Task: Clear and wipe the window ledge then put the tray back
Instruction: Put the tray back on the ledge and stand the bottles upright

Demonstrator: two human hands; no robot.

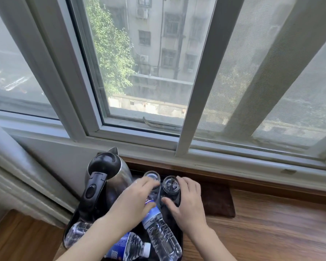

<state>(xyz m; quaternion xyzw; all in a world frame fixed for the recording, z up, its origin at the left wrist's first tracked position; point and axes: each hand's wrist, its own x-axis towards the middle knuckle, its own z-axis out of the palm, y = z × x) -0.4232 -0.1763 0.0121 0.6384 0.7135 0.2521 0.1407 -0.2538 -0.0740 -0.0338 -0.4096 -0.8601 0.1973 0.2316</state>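
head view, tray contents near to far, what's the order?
Water bottles lying on their sides at the near end → left hand and right hand over the tray's middle → two glasses → the tray's far edge → window frame. The kettle spans too much depth to place.

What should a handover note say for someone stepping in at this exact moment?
Left hand: over the tray, fingers reaching to the left glass; blurred, grip unclear.
Right hand: fingers and thumb curled round the right glass.
Tray sits on the ledge with the kettle, both glasses and three bottles lying on it. A brown cloth lies on the ledge right of the tray.
Done: nothing visibly cleared or wiped.
Left: clear the ledge, wipe it, put the tray back.
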